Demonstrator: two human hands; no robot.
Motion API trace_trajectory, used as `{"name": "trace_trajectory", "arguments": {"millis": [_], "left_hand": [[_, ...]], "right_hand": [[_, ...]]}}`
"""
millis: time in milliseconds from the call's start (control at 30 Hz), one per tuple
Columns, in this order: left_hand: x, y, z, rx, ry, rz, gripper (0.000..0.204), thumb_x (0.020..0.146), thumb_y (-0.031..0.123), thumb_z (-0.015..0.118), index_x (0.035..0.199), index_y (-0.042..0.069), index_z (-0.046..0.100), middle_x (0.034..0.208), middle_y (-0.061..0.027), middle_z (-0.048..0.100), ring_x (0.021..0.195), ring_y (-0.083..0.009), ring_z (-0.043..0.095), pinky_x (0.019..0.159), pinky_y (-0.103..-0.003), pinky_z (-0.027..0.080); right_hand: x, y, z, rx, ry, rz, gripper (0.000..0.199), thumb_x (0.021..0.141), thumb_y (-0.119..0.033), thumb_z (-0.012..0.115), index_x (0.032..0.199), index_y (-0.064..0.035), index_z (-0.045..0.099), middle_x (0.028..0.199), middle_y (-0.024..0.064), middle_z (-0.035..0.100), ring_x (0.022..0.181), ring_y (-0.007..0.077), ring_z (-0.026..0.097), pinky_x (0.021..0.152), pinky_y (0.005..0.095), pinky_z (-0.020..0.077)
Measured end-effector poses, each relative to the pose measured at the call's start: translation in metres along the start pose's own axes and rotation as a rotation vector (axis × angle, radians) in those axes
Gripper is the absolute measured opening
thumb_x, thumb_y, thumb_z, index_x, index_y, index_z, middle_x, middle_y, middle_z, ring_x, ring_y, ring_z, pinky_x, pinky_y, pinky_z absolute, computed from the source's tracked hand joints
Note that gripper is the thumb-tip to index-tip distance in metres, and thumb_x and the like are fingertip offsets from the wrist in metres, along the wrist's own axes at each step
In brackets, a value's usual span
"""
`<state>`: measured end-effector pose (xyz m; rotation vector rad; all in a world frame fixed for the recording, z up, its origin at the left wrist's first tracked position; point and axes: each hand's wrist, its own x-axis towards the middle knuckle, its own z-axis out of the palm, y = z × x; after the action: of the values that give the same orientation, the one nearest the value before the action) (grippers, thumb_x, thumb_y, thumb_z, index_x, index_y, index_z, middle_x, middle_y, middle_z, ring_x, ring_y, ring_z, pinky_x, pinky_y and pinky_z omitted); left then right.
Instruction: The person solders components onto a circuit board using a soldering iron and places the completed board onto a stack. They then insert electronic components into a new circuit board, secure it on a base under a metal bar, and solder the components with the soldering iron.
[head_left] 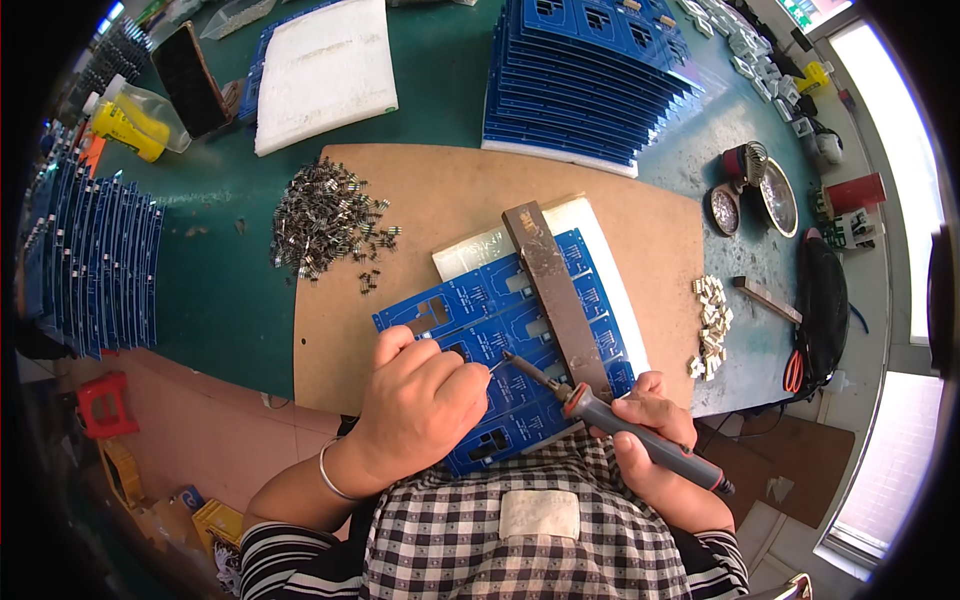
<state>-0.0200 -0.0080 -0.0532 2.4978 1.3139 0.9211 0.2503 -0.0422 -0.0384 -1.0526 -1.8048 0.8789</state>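
Note:
My right hand (655, 425) is closed around the grey and red handle of a soldering iron (640, 440). The iron's tip points up and left and meets a blue circuit board panel (470, 310). My left hand (425, 390) is closed over the panel's left part, with a short end of thin bright solder wire (496, 368) reaching from its fingers toward the tip. A brown bar (555, 295) lies across the panel. Beneath the panel shows a white foam pad (612, 290). What my left palm encloses is hidden.
A pile of small black parts with metal legs (325, 215) lies on the brown work board (430, 180). White connectors (711, 325) are heaped at the right. Stacked blue panels (570, 90) stand at the back, more panels (95, 260) at the left. A phone (190, 85) leans near a yellow-labelled bottle (125, 130).

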Motion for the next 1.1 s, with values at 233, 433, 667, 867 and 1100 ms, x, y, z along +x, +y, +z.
{"name": "trace_trajectory", "arguments": {"millis": [233,433,667,867,1100], "left_hand": [[0.0,0.0,0.002,-0.011,0.002,-0.001,0.018,0.071,0.007,0.073,0.079,0.011,0.057,0.064,-0.0001,0.046,0.063,-0.0192,0.047,0.073,-0.037,0.036],[0.002,-0.002,0.004,0.009,-0.001,-0.005,0.018,0.071,0.007,0.072,0.079,0.011,0.057,0.065,-0.0003,0.047,0.064,-0.0194,0.048,0.073,-0.037,0.036],[0.005,-0.003,0.007,0.037,-0.005,-0.009,0.016,0.072,0.008,0.073,0.082,0.011,0.061,0.065,0.0006,0.047,0.064,-0.0183,0.048,0.073,-0.037,0.036],[0.001,-0.002,-0.008,0.089,0.05,0.009,0.017,0.072,0.012,0.077,0.088,0.015,0.07,0.065,0.0034,0.047,0.065,-0.0161,0.048,0.074,-0.037,0.035],[-0.015,0.012,-0.009,-0.11,0.044,-0.094,0.021,0.072,0.008,0.075,0.089,0.013,0.063,0.067,0.003,0.048,0.066,-0.0185,0.048,0.075,-0.037,0.034]], "right_hand": [[-0.001,-0.002,-0.003,0.01,-0.02,0.015,0.027,0.088,-0.023,0.07,0.103,-0.0018,0.064,0.078,0.0052,0.073,0.067,0.0155,0.067,0.08,0.0338,0.0397],[-0.002,0.0,0.003,0.062,0.035,0.067,0.025,0.087,-0.021,0.07,0.102,-0.0016,0.065,0.077,0.0048,0.074,0.066,0.0136,0.065,0.084,0.0332,0.0382],[0.003,0.002,0.001,0.019,0.004,0.019,0.023,0.087,-0.02,0.07,0.101,-0.0024,0.065,0.076,0.0046,0.074,0.065,0.013,0.064,0.083,0.033,0.0382],[0.001,-0.005,-0.006,-0.018,0.001,-0.004,0.024,0.089,-0.024,0.07,0.1,-0.0035,0.063,0.074,0.0033,0.072,0.064,0.0136,0.063,0.079,0.0347,0.04],[-0.025,-0.019,-0.019,0.138,0.053,0.108,0.034,0.087,-0.02,0.074,0.114,-0.0042,0.062,0.078,0.008,0.07,0.074,0.0183,0.063,0.079,0.0347,0.041]]}}
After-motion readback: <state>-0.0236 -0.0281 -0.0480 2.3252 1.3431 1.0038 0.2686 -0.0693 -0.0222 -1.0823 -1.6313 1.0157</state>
